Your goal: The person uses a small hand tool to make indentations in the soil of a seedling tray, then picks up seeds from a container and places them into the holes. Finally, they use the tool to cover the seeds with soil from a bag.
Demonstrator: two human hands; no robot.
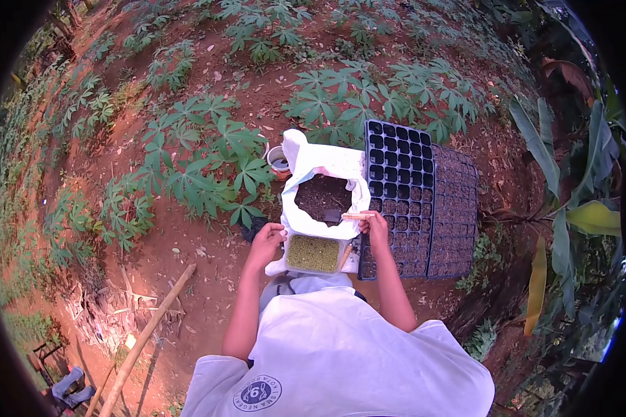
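My right hand [375, 231] grips a short, pale wooden stick [357, 216], held level over the right rim of an open white sack [291, 214]. Dark soil [321, 196] shows inside the sack, with a greyish flat piece [332, 215] lying on it. My left hand [268, 243] is at the sack's near left side, its fingertips pinched together; what they hold, if anything, is too small to tell. Between my hands and close to my body is a clear plastic box [289, 263] of small green seeds [313, 253]. A brownish stick [346, 256] lies along the box's right side.
Black seedling trays [435, 208] lie to the right, many cells soil-filled; the far cells [396, 160] of the nearer one hold none. A bucket [278, 161] stands beyond the sack. Cassava plants [195, 174] grow ahead and left. A wooden pole [149, 337] slants at lower left.
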